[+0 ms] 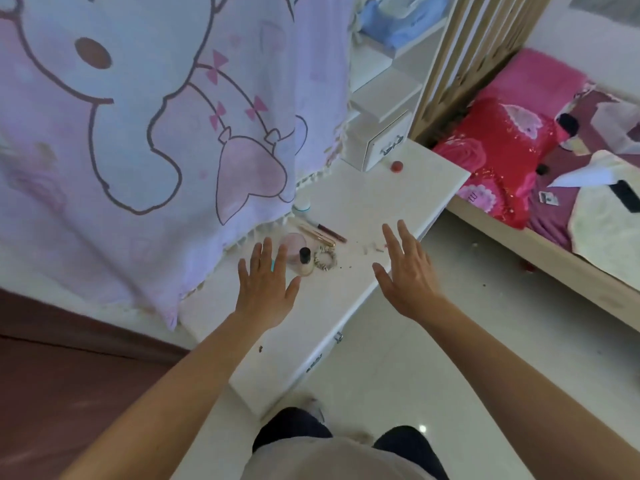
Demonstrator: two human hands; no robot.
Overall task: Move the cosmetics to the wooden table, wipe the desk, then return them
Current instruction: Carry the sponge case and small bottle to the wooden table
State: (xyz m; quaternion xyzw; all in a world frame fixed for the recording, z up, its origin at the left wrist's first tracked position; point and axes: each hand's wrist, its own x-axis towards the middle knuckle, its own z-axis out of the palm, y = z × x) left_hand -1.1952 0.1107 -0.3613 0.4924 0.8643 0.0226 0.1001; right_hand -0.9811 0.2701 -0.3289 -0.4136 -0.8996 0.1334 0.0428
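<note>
The white desk (381,206) carries a cluster of cosmetics near its middle. A foundation bottle with a black cap (304,263) stands beside a pink round compact (293,244). A patterned hair tie (325,260) lies just right of the bottle. Thin gold and dark red pencils (320,232) lie behind them. A small white jar (302,208) sits by the curtain, and a red round pot (397,166) sits far back. My left hand (266,285) hovers open just left of the bottle. My right hand (407,271) is open over the desk's front edge.
A pink cartoon curtain (156,133) hangs over the desk's left side. A small white drawer unit (381,143) stands at the back. A bed (554,174) with red and pink bedding lies to the right. Crumbs (372,249) dot the desk. Pale floor (450,358) lies below.
</note>
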